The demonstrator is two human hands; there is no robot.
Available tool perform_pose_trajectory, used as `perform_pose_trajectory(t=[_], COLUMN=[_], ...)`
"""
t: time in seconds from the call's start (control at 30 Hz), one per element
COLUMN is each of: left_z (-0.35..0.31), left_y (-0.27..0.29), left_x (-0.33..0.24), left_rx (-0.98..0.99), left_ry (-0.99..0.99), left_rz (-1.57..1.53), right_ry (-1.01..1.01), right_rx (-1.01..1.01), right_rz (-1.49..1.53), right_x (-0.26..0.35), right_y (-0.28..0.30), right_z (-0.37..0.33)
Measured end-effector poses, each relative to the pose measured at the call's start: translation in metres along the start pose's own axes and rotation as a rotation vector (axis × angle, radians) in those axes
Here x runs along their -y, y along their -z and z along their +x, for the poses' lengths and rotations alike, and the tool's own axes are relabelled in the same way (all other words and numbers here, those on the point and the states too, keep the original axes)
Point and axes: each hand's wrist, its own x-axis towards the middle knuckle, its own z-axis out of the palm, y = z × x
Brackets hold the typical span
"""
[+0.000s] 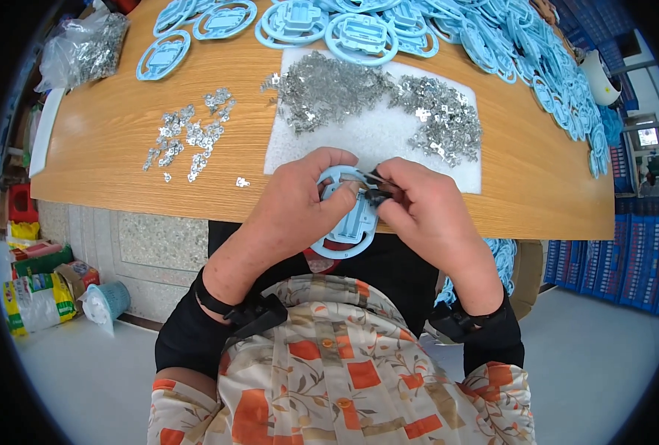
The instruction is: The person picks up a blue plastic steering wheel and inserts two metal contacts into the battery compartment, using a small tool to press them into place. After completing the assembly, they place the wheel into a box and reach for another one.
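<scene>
Blue ring piece (358, 219) mid-frame, tool crosswise at its upper right.
From my end: left hand (300, 189) is clamped on the piece's upper left, thumb over its face; right hand (426, 196) is closed round a small black-handled tool (376, 196). The piece's inner tray runs roughly up-down in frame, near edge of the bench (218, 194); tool sits right of the left thumb. Can't tell if its tip touches.
</scene>
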Motion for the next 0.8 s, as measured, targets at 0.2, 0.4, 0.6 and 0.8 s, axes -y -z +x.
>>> perform_pose_trajectory(t=[0.2,0.4,0.6,0.8], left_z=[-0.002,-0.002,-0.003,-0.001], left_y=[-0.001,-0.002,0.003,-0.004], left_x=[0.001,0.006,0.001,0.008], left_rx=[-0.024,-0.041,0.060,-0.092], left_ry=[-0.045,-0.075,-0.008,-0.108], left_rz=[0.047,-0.004,0.041,0.079], right_ry=[-0.075,-0.100,-0.198,0.071], right_rx=[-0.091,-0.128,-0.141,-0.242], right_rz=[0.109,0.128,0.157,0.074], right_x=[-0.015,-0.021,-0.013,-0.022], right_y=[-0.002,-0.012,-0.012,-0.025], right_z=[-0.025,-0.039,-0.045,-0.043])
